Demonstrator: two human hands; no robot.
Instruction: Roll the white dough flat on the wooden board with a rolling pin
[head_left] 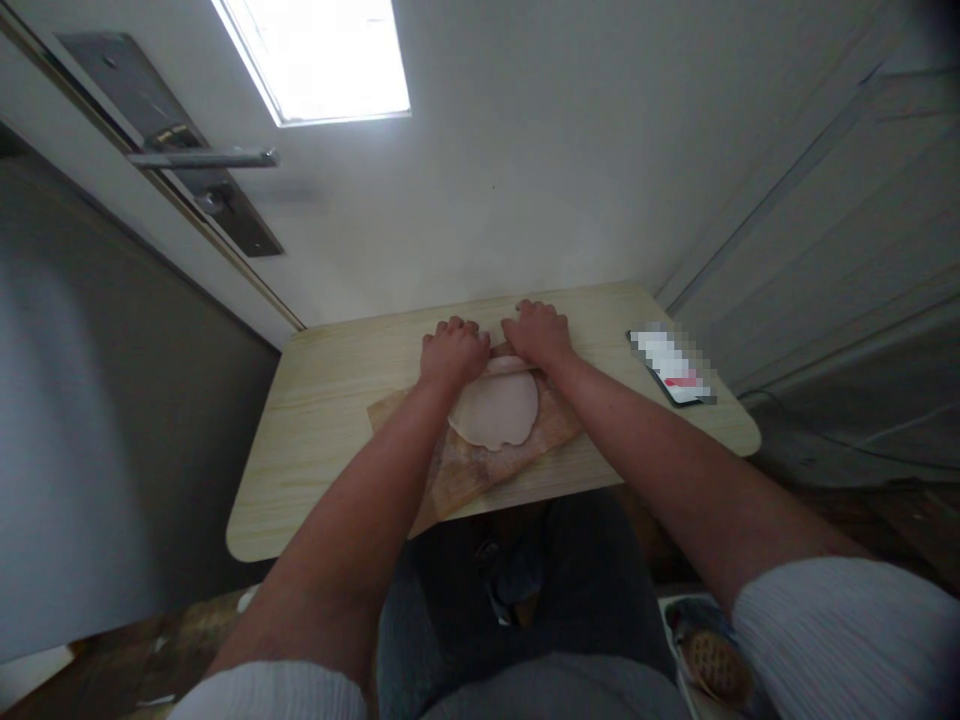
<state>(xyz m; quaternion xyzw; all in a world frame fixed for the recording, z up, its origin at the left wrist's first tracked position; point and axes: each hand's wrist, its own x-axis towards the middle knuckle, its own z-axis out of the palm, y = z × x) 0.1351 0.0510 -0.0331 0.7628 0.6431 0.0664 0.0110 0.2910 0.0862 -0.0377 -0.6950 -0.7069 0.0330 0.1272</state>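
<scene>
A flattened round sheet of pale dough (496,410) lies on a thin brown sheet (461,482) dusted with whitish powder. Across the far edge of the dough runs a rolling pin (511,366), of which only a short middle stretch shows. My left hand (455,352) is closed over the pin's left part, fingers curled away from me. On its right part my right hand (538,335) is closed in the same way. Both hands hide the pin's ends.
The pale wooden table (315,400) stands against a white door (487,220) with a metal handle (210,158). A phone (671,370) with a blurred-out screen lies near the table's right edge. Below right, a waffle-patterned brown object (718,667) sits in a light container.
</scene>
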